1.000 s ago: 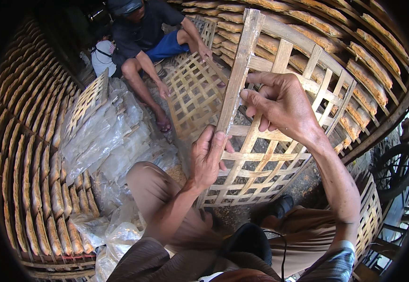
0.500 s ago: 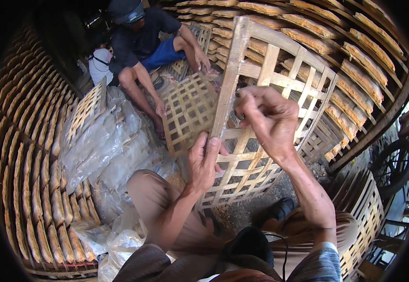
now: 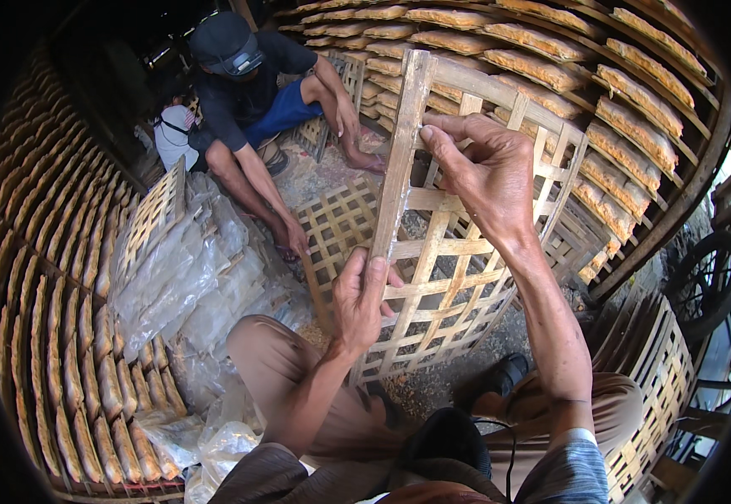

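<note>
A woven bamboo rack [image 3: 439, 249] with a wooden rail along its left side stands tilted in front of me. My left hand [image 3: 360, 294] grips the lower part of that rail, thumb on the near face and fingers behind. My right hand [image 3: 491, 168] is closed in a pinch, its thumb and fingertips against the rail's inner edge higher up. Whatever may be between those fingertips is too small to make out. Just behind, a second woven rack [image 3: 337, 220] is touched by a co-worker's hand [image 3: 296, 241].
A co-worker [image 3: 243, 101] sits at the far left. Crumpled plastic sheets [image 3: 189, 260] are heaped at my left, with another woven rack [image 3: 154, 214] on them. Loaded shelves of pale orange slabs [image 3: 550, 71] line both sides. More racks [image 3: 655, 395] lean at my right near a wheel [image 3: 708, 277].
My right hand has moved up along the rail, its pinch now at the rail's edge. The held rack's top has dropped slightly. The co-worker's other hand has drawn back from the second rack.
</note>
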A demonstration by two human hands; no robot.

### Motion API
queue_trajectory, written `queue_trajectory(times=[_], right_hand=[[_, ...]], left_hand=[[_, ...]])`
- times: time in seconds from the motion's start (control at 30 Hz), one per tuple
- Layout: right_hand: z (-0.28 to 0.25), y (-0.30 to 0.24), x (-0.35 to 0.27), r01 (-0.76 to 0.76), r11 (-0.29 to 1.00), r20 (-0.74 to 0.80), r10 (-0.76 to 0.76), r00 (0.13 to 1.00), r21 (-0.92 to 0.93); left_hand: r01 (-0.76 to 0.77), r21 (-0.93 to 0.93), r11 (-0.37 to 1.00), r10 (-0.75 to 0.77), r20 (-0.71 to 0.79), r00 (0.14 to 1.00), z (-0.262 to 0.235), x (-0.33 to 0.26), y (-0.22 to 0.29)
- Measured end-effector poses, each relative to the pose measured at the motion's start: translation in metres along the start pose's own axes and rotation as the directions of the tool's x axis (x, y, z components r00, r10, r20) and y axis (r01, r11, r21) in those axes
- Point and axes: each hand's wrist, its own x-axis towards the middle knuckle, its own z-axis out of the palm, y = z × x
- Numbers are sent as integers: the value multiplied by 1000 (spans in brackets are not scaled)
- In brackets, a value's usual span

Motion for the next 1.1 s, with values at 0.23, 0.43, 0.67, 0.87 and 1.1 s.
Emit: queue_trajectory(times=[0.23, 0.43, 0.67, 0.87, 1.1], right_hand=[[-6, -10, 6, -52, 998, 24, 53, 998, -29], [-4, 10, 18, 317, 904, -13, -334, 942, -287], [-82, 33, 42, 228, 675, -30, -348, 937, -701], [-168, 128, -46, -93, 737, 162, 267, 950, -669], [-172, 150, -130, -754, 519, 236, 855, 462, -403]], left_hand=[[-3, 48, 999, 2, 19, 1000, 1, -1, 0], [0, 62, 998, 0, 3, 1000, 5, 2, -6], [126, -51, 991, -134, -217, 967, -31, 20, -21], [176, -324, 930, -272, -283, 920, -38, 39, -41], [334, -441, 833, -481, -279, 831, -43, 38, -57]])
